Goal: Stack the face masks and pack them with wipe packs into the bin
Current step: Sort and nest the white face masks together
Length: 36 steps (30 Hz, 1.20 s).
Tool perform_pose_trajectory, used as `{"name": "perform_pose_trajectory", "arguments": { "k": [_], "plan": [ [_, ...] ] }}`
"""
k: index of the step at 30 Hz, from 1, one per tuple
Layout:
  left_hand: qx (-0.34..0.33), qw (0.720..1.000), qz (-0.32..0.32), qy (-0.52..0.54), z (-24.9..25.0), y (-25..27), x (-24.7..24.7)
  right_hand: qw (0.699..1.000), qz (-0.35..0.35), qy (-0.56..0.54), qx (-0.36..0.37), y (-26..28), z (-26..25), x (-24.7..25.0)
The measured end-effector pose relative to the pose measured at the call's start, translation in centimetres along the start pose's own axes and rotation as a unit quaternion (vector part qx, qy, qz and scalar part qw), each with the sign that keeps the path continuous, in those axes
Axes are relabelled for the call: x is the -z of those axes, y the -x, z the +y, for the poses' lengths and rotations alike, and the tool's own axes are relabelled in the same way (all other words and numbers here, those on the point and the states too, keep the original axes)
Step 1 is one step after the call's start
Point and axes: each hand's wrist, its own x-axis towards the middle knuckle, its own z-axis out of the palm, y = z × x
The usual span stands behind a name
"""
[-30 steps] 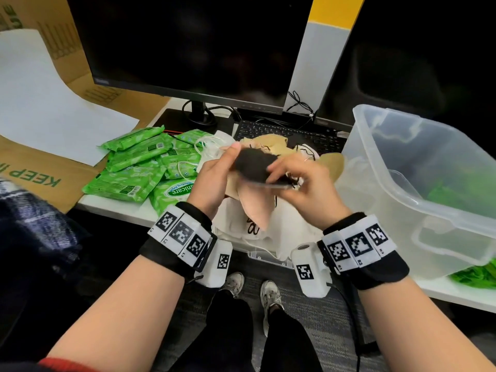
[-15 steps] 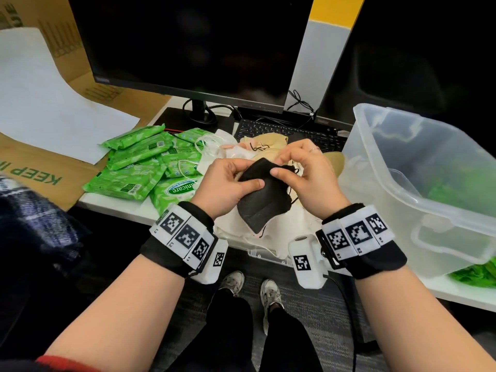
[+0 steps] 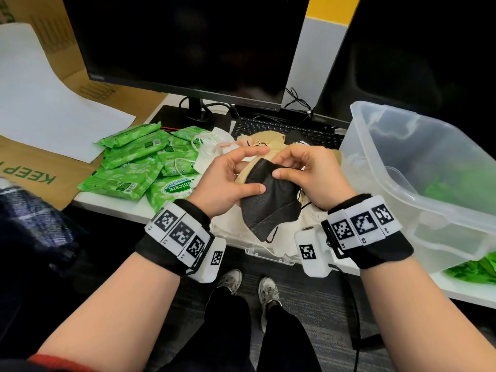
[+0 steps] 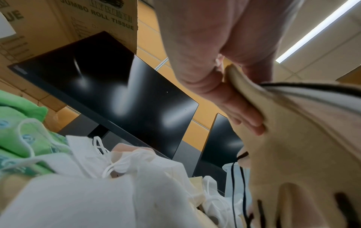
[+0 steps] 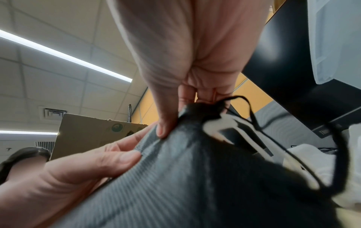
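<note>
A black face mask lies on top of a small stack of beige and white masks held above the desk edge. My left hand grips the stack from the left, thumb on the black mask, fingers under a beige mask. My right hand pinches the black mask's top edge between thumb and fingers. Loose white and beige masks lie heaped on the desk behind. Several green wipe packs lie to the left. The clear plastic bin stands at the right.
A monitor and its stand rise behind the pile, with a black keyboard under it. A second dark screen stands behind the bin. Cardboard with white paper covers the left. More green packs lie right of the bin.
The black mask has turned from held up flat to lying on the stack in my left hand. My right hand slid to its top edge. Both hands sank slightly.
</note>
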Motion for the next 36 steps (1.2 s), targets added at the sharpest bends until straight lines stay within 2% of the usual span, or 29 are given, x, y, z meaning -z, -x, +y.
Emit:
{"name": "perform_pose_trajectory", "arguments": {
  "k": [3,8,11,13,15,17,19,20,22,24,26,29,32,36],
  "plan": [
    [-0.001,1.000,0.004,-0.008,-0.1,-0.1,0.1,1.000,0.004,0.024,0.004,0.0,-0.1,-0.2],
    [0.017,0.999,0.022,-0.019,-0.6,-0.1,0.1,0.994,-0.032,0.108,0.006,0.0,-0.4,-0.3],
    [0.030,0.998,0.033,-0.037,-0.3,0.1,-0.2,0.995,-0.030,0.092,0.012,0.2,-0.4,-0.5],
    [0.064,0.997,0.045,-0.016,-0.2,0.0,-0.3,0.996,-0.024,0.091,0.006,0.3,0.1,-0.5],
    [0.092,0.993,0.071,0.001,-0.4,-0.3,-0.1,0.996,0.017,0.081,-0.017,0.3,0.5,0.3],
    [0.101,0.989,0.109,0.009,-0.7,-0.5,0.5,0.991,0.121,0.050,-0.037,0.4,0.7,1.7],
    [0.103,0.985,0.133,0.027,-1.0,-0.8,0.9,0.972,0.232,0.023,-0.025,0.6,0.4,3.0],
    [0.106,0.985,0.134,0.035,-1.0,-0.8,1.0,0.967,0.256,0.010,-0.009,0.7,-0.1,3.0],
    [0.122,0.983,0.131,0.049,-0.9,-0.9,0.7,0.971,0.239,-0.004,0.021,0.7,-0.6,2.0],
    [0.126,0.982,0.121,0.075,-0.8,-1.1,0.3,0.985,0.168,0.030,0.030,0.9,-0.7,0.1],
    [0.103,0.985,0.111,0.087,-0.8,-1.1,-0.1,0.996,0.067,0.053,0.014,1.3,-0.6,-1.6],
    [0.071,0.991,0.114,0.024,-0.8,-0.8,-0.1,1.000,-0.015,0.015,-0.018,1.6,-0.7,-2.5],
    [0.056,0.992,0.107,-0.033,-1.3,-0.7,0.5,0.999,0.004,-0.044,-0.018,1.5,-0.1,-1.7],
    [0.037,0.995,0.074,-0.057,-1.0,-0.7,0.3,0.998,0.044,0.000,-0.033,1.2,0.4,-0.5]
  ]
}}
